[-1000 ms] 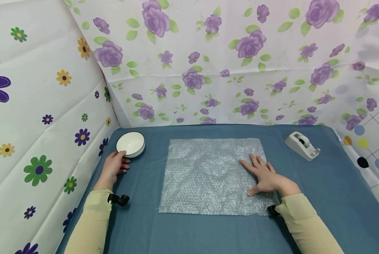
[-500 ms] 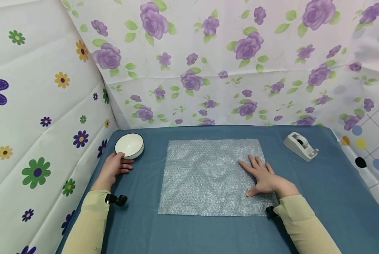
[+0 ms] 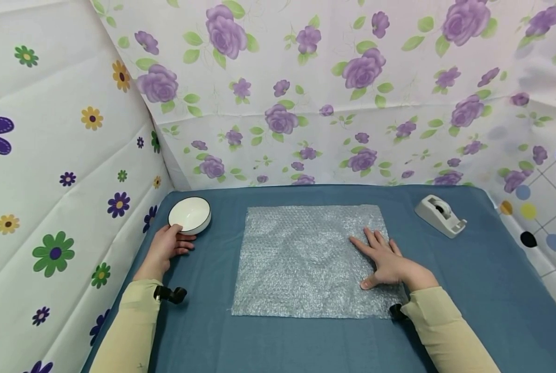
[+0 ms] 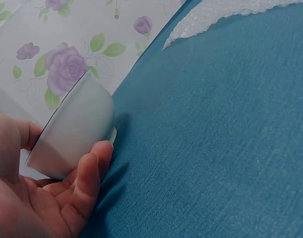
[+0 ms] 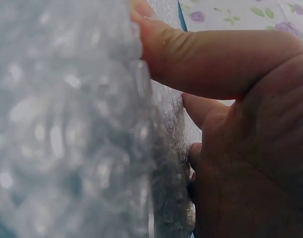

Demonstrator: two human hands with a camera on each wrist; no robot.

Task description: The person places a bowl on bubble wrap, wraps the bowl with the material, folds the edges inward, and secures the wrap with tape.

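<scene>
A white bowl (image 3: 190, 214) with a dark rim stands at the far left of the blue-covered table. My left hand (image 3: 166, 243) grips its near side, with the thumb over the rim. In the left wrist view, the fingers (image 4: 87, 181) lie along the outside of the bowl (image 4: 77, 124), low by its foot. A sheet of bubble wrap (image 3: 301, 259) is spread flat in the middle of the table. On its right part rests my right hand (image 3: 385, 259), fingers spread. The right wrist view has the thumb (image 5: 206, 62) touching the bubble wrap (image 5: 67, 139) up close.
A white tape dispenser (image 3: 441, 215) sits at the back right, beyond the right hand. Flowered cloth (image 3: 278, 93) hangs behind the table and at the left side. The blue tablecloth (image 3: 278, 344) extends in front of the bubble wrap.
The left hand's fingers have shifted slightly rightward under the bowl's near side. The right hand stays put on the bubble wrap. The head view has tilted a little.
</scene>
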